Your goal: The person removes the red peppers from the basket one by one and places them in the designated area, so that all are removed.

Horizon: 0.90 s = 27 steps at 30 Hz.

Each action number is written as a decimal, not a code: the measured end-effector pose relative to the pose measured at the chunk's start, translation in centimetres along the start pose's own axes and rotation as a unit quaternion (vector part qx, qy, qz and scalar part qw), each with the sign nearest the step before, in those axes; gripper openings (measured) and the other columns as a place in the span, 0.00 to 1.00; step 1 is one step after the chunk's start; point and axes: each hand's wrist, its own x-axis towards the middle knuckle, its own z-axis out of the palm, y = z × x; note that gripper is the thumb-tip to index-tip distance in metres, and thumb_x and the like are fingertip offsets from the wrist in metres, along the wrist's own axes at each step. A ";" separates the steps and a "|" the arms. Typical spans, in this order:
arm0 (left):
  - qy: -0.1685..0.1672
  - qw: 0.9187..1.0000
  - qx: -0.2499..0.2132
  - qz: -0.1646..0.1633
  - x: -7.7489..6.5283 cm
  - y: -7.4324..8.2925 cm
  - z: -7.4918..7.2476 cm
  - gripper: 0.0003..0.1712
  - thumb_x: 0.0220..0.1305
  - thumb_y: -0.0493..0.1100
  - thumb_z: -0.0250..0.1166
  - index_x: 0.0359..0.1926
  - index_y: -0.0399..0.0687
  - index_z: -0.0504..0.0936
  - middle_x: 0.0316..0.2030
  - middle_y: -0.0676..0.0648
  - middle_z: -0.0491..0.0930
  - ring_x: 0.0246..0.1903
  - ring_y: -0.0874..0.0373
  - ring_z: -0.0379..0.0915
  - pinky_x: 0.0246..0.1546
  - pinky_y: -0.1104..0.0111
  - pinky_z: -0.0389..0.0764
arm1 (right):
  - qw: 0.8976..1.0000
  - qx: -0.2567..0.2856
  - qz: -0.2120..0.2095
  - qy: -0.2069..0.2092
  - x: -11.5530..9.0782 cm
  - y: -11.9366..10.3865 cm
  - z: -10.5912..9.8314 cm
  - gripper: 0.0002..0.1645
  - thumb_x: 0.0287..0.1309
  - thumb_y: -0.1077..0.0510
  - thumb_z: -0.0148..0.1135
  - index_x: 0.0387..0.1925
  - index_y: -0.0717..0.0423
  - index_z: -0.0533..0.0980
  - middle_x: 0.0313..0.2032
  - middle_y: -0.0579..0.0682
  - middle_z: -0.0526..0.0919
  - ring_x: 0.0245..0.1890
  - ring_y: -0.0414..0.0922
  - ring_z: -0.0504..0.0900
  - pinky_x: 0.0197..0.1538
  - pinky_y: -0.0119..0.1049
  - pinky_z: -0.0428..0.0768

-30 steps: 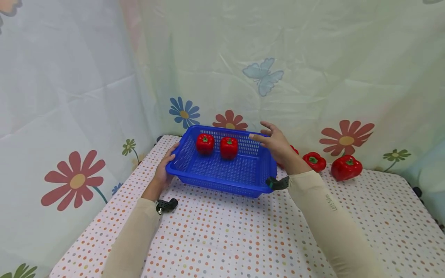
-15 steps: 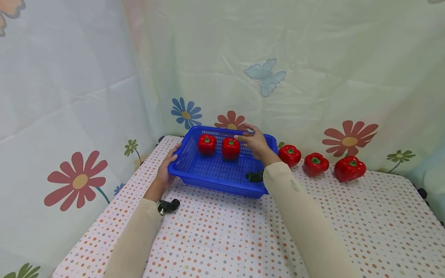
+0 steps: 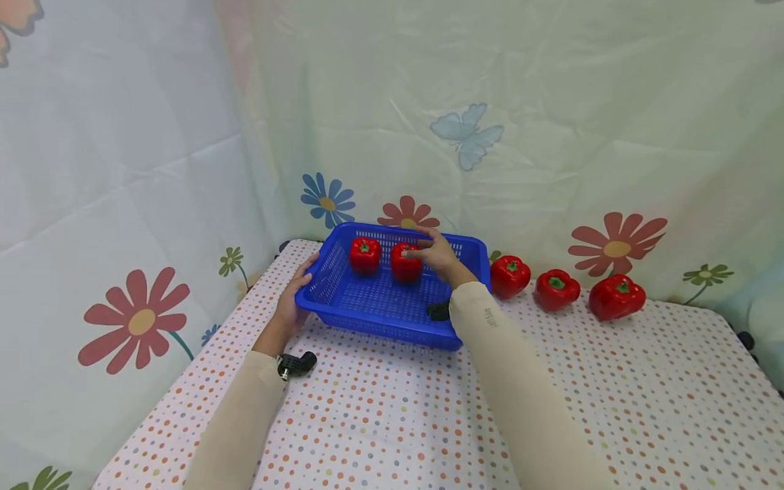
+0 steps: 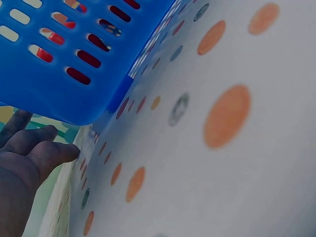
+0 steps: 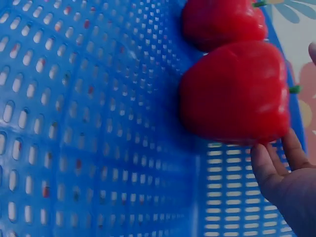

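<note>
The right hand (image 3: 437, 257) is spread wide over a red bell pepper (image 3: 405, 263) inside the blue plastic basket (image 3: 367, 303), fingers relaxed and reaching across its top. In the right wrist view the fingertips (image 5: 269, 165) lie just at the pepper's (image 5: 234, 94) lower right edge, touching or all but touching it; no finger is curled round it. The left hand (image 3: 292, 296) rests against the basket's left end, left of centre in the head view, its fingers laid along the rim and its thumb low on the outer wall. In the left wrist view the fingers (image 4: 34, 143) show at the lower left of the frame, under the basket's perforated corner (image 4: 64, 64), fairly straight rather than clenched.

The basket sits at the middle of the head view on a white tablecloth with coloured dots (image 3: 380, 408). The pepper under the right hand stands upright toward the basket's far wall, green stem up. A second red bell pepper (image 3: 364, 255) stands just beside it to the left, also upright; in the right wrist view the two appear to touch at the top of the frame.

Three more red bell peppers (image 3: 556, 289) lie in a row on the cloth at the right of the basket, toward the middle right of the head view, before a pale curtain printed with flowers and a butterfly (image 3: 465, 139).
</note>
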 end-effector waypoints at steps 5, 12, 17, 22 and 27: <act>0.004 1.000 0.007 -0.003 0.1 -0.3 -0.1 0.31 0.75 0.48 0.38 0.77 0.63 0.51 0.78 0.50 0.47 0.75 0.42 0.49 0.72 0.44 0.53 | 0.999 -0.021 0.038 0.024 0.4 0.7 0.6 0.45 0.58 0.62 0.67 0.74 0.49 0.59 0.72 0.62 0.61 0.71 0.60 0.62 0.72 0.54 0.63; 0.000 1.000 0.013 0.002 -0.1 0.0 -0.4 0.31 0.76 0.48 0.37 0.77 0.62 0.50 0.78 0.48 0.46 0.75 0.41 0.48 0.73 0.43 0.51 | 0.994 -0.077 0.070 0.010 0.6 1.0 1.0 0.48 0.56 0.59 0.69 0.75 0.50 0.56 0.73 0.61 0.58 0.72 0.61 0.59 0.72 0.57 0.62; 0.002 1.000 0.017 -0.001 0.1 0.1 -0.2 0.31 0.76 0.47 0.36 0.77 0.62 0.50 0.78 0.47 0.47 0.75 0.41 0.48 0.72 0.44 0.53 | 0.992 -0.097 0.078 0.006 0.6 1.1 0.9 0.49 0.55 0.61 0.70 0.75 0.49 0.56 0.73 0.62 0.57 0.72 0.62 0.58 0.72 0.59 0.61; 0.005 1.000 0.014 -0.002 0.1 0.0 -0.2 0.31 0.75 0.47 0.37 0.77 0.62 0.51 0.78 0.47 0.48 0.74 0.40 0.50 0.71 0.45 0.56 | 0.990 -0.120 0.069 0.011 1.0 1.3 0.8 0.47 0.54 0.63 0.70 0.72 0.52 0.58 0.72 0.62 0.60 0.71 0.62 0.60 0.71 0.57 0.62; 0.001 1.000 0.014 0.000 0.0 0.1 -0.2 0.31 0.75 0.47 0.37 0.77 0.61 0.50 0.78 0.48 0.47 0.75 0.41 0.49 0.72 0.45 0.55 | 0.986 -0.155 0.061 0.013 1.3 1.5 0.9 0.45 0.54 0.62 0.71 0.70 0.54 0.59 0.70 0.63 0.63 0.70 0.62 0.63 0.71 0.57 0.63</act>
